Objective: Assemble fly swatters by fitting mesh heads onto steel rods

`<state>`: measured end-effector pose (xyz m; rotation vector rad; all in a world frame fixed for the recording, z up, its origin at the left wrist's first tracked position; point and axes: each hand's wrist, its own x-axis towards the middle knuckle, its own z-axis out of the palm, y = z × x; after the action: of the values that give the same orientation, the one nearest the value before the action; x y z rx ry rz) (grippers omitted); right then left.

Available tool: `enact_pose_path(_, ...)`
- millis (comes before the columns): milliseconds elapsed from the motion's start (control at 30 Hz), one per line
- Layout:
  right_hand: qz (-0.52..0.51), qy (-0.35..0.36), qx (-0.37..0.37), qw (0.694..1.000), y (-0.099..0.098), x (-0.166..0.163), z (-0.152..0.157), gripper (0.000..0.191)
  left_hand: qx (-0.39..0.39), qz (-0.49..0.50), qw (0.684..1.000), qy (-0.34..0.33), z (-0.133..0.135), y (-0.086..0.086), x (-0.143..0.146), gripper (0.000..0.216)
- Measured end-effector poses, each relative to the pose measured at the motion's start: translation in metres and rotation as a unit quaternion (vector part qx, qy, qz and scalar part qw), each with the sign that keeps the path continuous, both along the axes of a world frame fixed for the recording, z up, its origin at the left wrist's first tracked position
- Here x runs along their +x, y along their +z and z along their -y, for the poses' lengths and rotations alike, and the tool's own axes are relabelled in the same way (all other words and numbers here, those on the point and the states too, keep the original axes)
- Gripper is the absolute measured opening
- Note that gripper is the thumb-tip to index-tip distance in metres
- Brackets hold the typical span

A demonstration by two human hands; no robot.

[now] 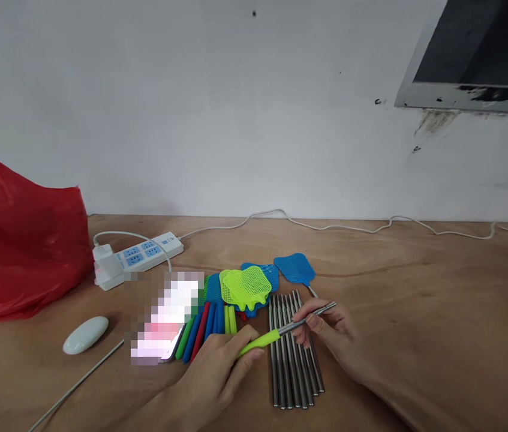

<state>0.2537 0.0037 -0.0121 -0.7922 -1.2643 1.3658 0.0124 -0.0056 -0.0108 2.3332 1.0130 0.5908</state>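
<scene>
My left hand point(218, 375) is closed round the lime-green grip of a telescopic metal rod point(287, 328). My right hand point(328, 336) pinches the rod's steel end with its fingertips. Under both hands lies a row of several steel rods point(292, 372) side by side. To their left sit coloured handles point(204, 327) in green, red, blue and lime. Behind those lies a pile of swatter heads, lime-green ones point(245, 287) on top of blue ones. One blue swatter head point(295, 268) lies apart, attached to a rod.
A red plastic bag point(20, 252) stands at the left. A white power strip point(139, 255) with a cable runs along the wall. A phone with a blurred screen point(166, 321), a white oval object point(85, 334) and a thin metal rod point(76, 384) lie on the wooden table point(438, 300).
</scene>
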Motion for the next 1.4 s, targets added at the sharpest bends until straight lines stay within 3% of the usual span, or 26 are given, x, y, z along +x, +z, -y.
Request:
enact_pose_path(233, -0.012, -0.021, -0.013, 1.0, -0.003, -0.005, 0.003, 0.029, -0.02, -0.001, 1.0, -0.006, 0.003, 0.003, 0.007, 0.049)
enact_pose_path(333, -0.083, -0.136, -0.04, 0.986, -0.006, 0.003, -0.002, 0.024, -0.011, 0.016, 1.0, 0.007, 0.004, 0.006, 0.002, 0.052)
enact_pose_path(467, -0.177, -0.315, 0.006, 0.933, -0.007, 0.03, -0.019, 0.031, 0.019, 0.06, 0.998, 0.022, 0.0, 0.002, -0.009, 0.053)
enact_pose_path(533, -0.185, -0.342, 0.013, 0.921, -0.006, 0.036, -0.024, 0.032, 0.026, 0.068, 0.997, 0.039, -0.004, -0.001, -0.011, 0.046)
enact_pose_path(700, -0.117, -0.307, -0.036, 0.944, -0.011, 0.017, -0.018, 0.034, 0.022, 0.096, 0.994, 0.041, -0.008, 0.002, -0.003, 0.026)
enact_pose_path(800, -0.093, -0.282, -0.049, 0.954, -0.013, 0.009, -0.014, 0.037, 0.024, 0.107, 0.99, 0.09, -0.01, 0.007, 0.0, 0.027)
enact_pose_path(967, -0.077, -0.29, -0.055, 0.952, -0.011, 0.014, -0.014, 0.041, 0.106, -0.047, 0.976, 0.187, -0.019, 0.008, -0.005, 0.038)
enact_pose_path(1100, -0.049, -0.27, -0.064, 0.959, -0.01, 0.016, -0.013, 0.042, 0.118, -0.119, 0.958, 0.231, -0.026, 0.005, -0.009, 0.041)
enact_pose_path(1400, -0.023, -0.261, -0.064, 0.963, -0.011, 0.015, -0.013, 0.044, 0.128, -0.162, 0.951, 0.23, -0.029, 0.001, -0.013, 0.043)
